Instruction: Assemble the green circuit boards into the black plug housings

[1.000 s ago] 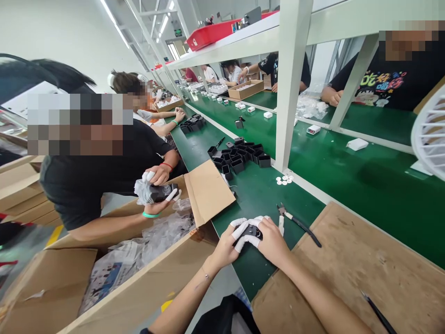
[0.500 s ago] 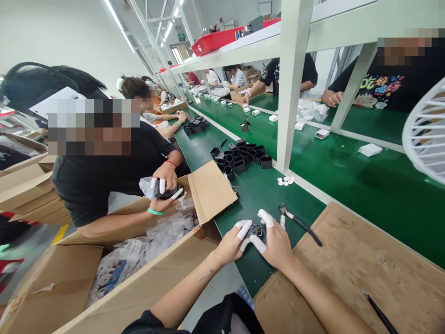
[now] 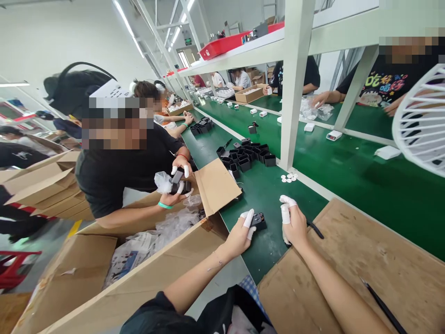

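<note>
My left hand (image 3: 242,233), with white finger cots, pinches a small black plastic part (image 3: 257,221) that rests on the green bench near its front edge. To the right of that part, my right hand (image 3: 294,223) curls its fingers round the black-handled cutting pliers (image 3: 314,228), which lie at the edge of a brown board (image 3: 361,264). The pliers' head is hidden behind the hand.
A heap of black plastic housings (image 3: 248,155) and some white discs (image 3: 289,176) lie farther up the bench, by a white post (image 3: 291,88). An open cardboard box (image 3: 114,273) of bagged parts stands left, where a person in black unwraps one. A white fan (image 3: 422,123) sits at right.
My right hand has let go of the black part and moved right onto the pliers. The left hand alone now keeps the part. The view has swung a little leftward.
</note>
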### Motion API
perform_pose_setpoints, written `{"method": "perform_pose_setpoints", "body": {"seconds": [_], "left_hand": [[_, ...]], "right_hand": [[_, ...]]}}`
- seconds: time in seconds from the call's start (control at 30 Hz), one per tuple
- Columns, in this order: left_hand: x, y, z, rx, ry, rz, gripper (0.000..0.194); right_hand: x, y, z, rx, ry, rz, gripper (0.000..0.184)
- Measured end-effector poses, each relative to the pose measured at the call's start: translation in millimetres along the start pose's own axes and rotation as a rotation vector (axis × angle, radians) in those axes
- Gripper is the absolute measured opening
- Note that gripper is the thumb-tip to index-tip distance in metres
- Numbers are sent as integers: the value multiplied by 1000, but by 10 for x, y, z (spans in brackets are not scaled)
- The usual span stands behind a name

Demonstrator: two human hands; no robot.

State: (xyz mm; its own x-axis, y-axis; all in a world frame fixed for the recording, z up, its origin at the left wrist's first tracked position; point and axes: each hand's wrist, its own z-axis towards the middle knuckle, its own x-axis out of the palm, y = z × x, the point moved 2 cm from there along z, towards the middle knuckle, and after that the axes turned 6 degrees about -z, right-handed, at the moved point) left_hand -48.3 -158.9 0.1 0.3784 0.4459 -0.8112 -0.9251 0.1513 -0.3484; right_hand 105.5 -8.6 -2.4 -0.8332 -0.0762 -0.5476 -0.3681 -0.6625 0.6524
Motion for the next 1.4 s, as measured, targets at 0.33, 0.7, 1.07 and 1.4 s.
{"method": "perform_pose_setpoints", "body": {"seconds": [0.33,0.7,1.07,1.4], "left_hand": [[-215,161,-153,-2,-12,13,59],[-347,162,-159,-54,-175,63,57],[-346,199,-202,-23,-106,49,51],[-315,290,-100,-127,-163,32,41]], "right_hand": [[-58,-51,60,43,-35,27,39],[-105,12,86,17,-17,25,36],[-92,17,114,-34,-19,56,36],[-96,40,118,-64,17,52,38]]}}
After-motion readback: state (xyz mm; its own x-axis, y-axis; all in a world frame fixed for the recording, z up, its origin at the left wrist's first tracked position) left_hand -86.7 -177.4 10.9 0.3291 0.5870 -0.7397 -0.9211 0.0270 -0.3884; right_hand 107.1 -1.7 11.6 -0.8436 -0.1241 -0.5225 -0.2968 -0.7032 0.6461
